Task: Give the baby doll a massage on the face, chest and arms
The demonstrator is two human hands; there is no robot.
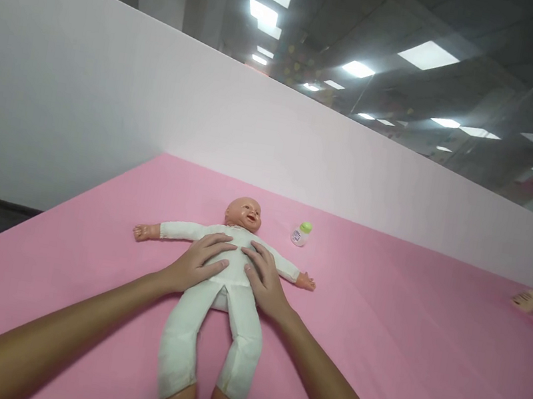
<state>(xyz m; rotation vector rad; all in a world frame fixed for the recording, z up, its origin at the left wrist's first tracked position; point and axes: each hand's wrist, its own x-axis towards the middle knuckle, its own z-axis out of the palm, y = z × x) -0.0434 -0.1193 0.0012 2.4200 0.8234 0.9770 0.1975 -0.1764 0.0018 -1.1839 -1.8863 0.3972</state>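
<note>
A baby doll (230,268) in a white bodysuit lay face up at the centre of the frame on the pink bench (374,351), arms spread. The left hand (200,262) and right hand (264,280) rested flat on its torso, fingers spread, gripping nothing. The suit looked fully on. A small green-capped bottle (301,234) stood untouched just right of the head.
</note>
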